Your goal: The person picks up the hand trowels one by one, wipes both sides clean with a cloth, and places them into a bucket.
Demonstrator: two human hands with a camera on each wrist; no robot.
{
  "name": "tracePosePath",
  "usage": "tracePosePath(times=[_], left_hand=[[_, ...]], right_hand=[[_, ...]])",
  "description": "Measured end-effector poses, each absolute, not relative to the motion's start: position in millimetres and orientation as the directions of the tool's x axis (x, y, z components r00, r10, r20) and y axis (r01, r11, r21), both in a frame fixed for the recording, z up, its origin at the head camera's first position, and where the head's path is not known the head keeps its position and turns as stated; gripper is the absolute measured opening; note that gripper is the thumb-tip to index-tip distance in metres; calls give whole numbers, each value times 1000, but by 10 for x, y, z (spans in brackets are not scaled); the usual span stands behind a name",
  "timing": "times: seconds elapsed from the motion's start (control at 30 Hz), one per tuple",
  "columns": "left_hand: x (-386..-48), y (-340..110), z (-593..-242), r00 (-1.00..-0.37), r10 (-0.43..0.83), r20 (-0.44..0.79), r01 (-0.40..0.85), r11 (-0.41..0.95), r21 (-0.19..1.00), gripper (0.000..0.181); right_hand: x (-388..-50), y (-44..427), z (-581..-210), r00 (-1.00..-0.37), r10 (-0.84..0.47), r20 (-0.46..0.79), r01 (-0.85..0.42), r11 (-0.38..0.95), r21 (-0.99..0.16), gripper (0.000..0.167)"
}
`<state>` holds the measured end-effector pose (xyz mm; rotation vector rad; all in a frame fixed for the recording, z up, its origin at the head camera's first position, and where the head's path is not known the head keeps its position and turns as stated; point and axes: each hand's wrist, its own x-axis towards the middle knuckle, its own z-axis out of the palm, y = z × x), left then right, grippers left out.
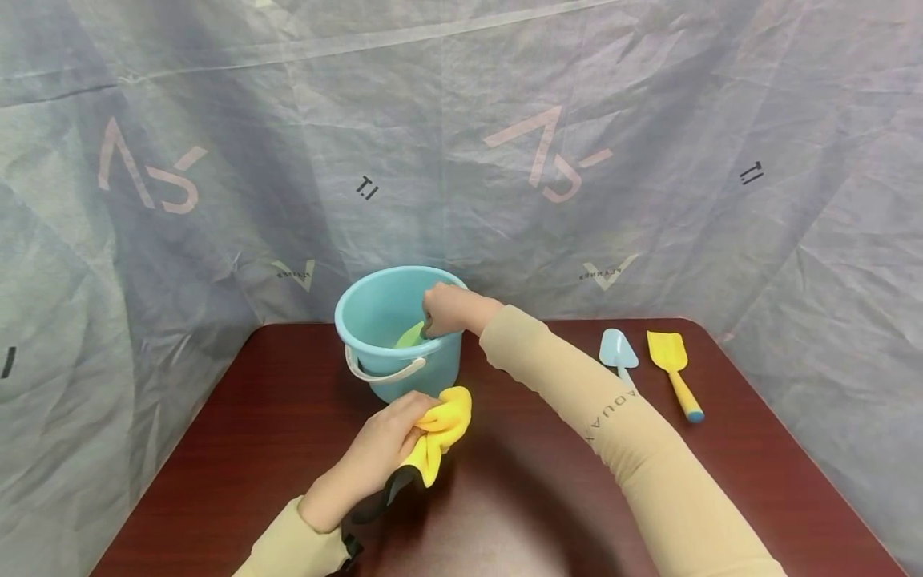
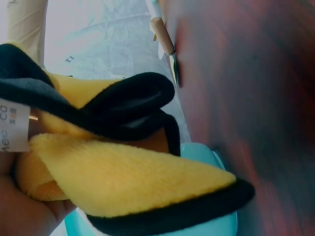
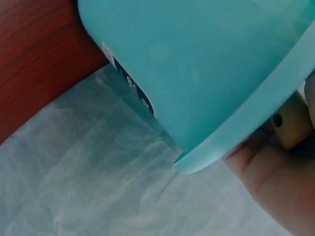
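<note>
A yellow cloth with black edging (image 1: 447, 417) (image 2: 133, 177) is gripped and bunched up in my left hand (image 1: 382, 441) (image 2: 29, 216), in front of the light blue bucket (image 1: 425, 373) (image 3: 197, 64). My right hand (image 1: 454, 308) (image 3: 275, 184) reaches over the bucket's right rim, its fingers curled round a yellowish handle (image 3: 293, 125) with a hole in its end. Below this hand, partly inside the bucket, a green piece (image 1: 409, 335) shows; whether it belongs to the handle I cannot tell. The bucket stands upright, its white bail hanging at the front.
On the right of the dark red table (image 1: 288, 449) lie a light blue trowel (image 1: 616, 349) and a yellow shovel with a blue handle end (image 1: 669, 353). A grey printed sheet (image 1: 447, 144) hangs behind the table and at both sides.
</note>
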<state>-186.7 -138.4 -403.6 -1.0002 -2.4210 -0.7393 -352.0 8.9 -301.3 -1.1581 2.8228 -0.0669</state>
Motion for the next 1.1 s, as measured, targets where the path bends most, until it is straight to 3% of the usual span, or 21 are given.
tracePosePath(times=[0.3, 0.57, 0.87, 1.1], left_hand=[[-1857, -1340, -4003, -640, 526, 560, 747, 596, 294, 27], [-1870, -1360, -3968, -645, 518, 562, 742, 599, 300, 30], [-1903, -1394, -3959, -640, 523, 564, 748, 592, 300, 31], [-1909, -1461, -3916, -631, 507, 587, 747, 603, 281, 32]], right_hand=[[-3541, 16, -3049, -764, -603, -231, -604, 793, -72, 44], [-3558, -8, -3071, -760, -595, -261, -594, 799, -94, 44], [-3508, 122, -2967, -744, -635, -208, -634, 769, -82, 36], [-3398, 350, -2777, -705, -709, -28, -693, 697, -183, 25]])
